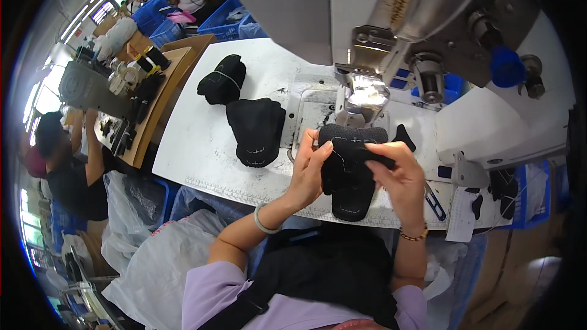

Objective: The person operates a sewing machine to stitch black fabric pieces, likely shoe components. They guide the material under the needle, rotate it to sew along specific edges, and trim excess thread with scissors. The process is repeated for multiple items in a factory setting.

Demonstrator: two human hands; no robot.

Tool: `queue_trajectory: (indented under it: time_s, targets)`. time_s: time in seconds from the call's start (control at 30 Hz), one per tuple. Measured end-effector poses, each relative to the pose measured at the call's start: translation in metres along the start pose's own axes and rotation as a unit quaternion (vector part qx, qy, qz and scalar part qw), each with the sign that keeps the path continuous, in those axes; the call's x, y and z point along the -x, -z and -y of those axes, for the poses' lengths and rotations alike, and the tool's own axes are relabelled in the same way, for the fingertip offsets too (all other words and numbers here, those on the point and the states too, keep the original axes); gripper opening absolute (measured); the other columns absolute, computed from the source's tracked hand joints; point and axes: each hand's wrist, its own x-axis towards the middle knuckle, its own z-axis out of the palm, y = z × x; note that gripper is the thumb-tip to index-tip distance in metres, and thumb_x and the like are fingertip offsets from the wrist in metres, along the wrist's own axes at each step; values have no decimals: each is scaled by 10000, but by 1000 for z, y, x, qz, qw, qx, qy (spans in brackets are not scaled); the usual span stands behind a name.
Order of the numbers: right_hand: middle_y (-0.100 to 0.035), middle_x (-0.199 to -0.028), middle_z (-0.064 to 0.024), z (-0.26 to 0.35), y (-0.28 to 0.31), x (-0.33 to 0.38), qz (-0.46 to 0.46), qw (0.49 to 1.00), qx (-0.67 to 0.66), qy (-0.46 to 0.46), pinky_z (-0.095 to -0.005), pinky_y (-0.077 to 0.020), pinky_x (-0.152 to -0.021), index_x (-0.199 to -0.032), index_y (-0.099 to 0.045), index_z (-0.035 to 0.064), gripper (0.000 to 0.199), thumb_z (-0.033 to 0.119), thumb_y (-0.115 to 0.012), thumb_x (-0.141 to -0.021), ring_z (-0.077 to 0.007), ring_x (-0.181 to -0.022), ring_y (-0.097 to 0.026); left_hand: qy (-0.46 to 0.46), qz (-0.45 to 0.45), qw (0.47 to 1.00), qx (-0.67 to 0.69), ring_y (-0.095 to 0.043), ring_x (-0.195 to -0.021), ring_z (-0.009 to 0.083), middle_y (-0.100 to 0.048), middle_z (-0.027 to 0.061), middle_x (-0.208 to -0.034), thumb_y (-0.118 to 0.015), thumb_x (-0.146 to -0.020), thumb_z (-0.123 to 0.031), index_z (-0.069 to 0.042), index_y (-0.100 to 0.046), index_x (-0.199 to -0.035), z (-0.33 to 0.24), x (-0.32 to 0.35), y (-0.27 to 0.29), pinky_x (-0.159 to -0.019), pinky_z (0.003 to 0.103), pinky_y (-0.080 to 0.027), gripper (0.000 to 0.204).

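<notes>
A black fabric piece with white stitched marks (350, 162) is held between my hands at the front of the sewing machine. My left hand (309, 168) pinches its left edge between thumb and fingers. My right hand (398, 174) grips a folded flap on its right side. Below them, another black piece (353, 201) reaches toward the table's front edge; whether it joins the held piece I cannot tell. Just beyond the fabric stands the lit sewing head (365, 99). To the left lie a stack of similar black pieces (257, 131) and a tied black bundle (223, 79).
The white table (195, 140) has a ruler strip along its front edge. Blue-handled thread snips (435, 203) and a paper sheet (463, 215) lie at right, near a blue crate (531, 192). White plastic bags (165, 263) hang below left. A co-worker (70, 165) sits at another machine.
</notes>
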Motion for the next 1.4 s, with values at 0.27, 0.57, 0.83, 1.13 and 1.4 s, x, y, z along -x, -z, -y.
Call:
queue_trajectory:
  time_s: [0.27, 0.57, 0.83, 1.13, 1.4]
  targets:
    - [-512, -912, -32, -22, -24, -13, -84, 992, 36, 83, -179, -474, -599, -1175, -458, 34, 426, -37, -659, -806, -62, -758, -548, 76, 11, 996, -51, -594, -871, 99, -596, 74, -1006, -578, -903, -83, -9, -486, -1126, -11, -7, -18, -762, 233, -511, 251]
    - [-474, -875, -26, -27, -30, -12, -128, 985, -111, 35, -179, -449, -640, -1061, -421, 36, 307, -51, -612, -837, -51, -740, -499, 40, -17, 999, -5, -637, -841, 139, -631, 93, -984, -585, -902, -86, 13, -557, -1046, -3, -10, -15, -732, 275, -558, 178]
    - [-469, -875, -16, -33, -36, -11, -143, 982, -112, 54, -177, -421, -680, -1046, -418, 38, 292, -44, -610, -842, -46, -766, -471, 72, -14, 994, -79, -616, -738, 85, -659, 53, -868, -622, -892, -150, 13, -629, -966, -12, -10, -14, -648, 220, -516, 178]
    - [-467, -875, -15, -31, -38, -13, -145, 980, -124, 50, -174, -415, -672, -1029, -415, 37, 268, -40, -600, -851, -44, -767, -462, 60, -6, 991, -120, -611, -712, 78, -662, 49, -843, -628, -888, -163, 16, -638, -967, -13, -11, -13, -626, 214, -509, 196]
    - [-467, -875, -16, -32, -38, -12, -148, 980, -127, 47, -174, -411, -673, -1023, -415, 37, 256, -42, -592, -854, -45, -756, -461, 53, -14, 988, -146, -606, -704, 71, -666, 41, -828, -629, -887, -169, 18, -651, -942, -13, -12, -15, -621, 209, -501, 195]
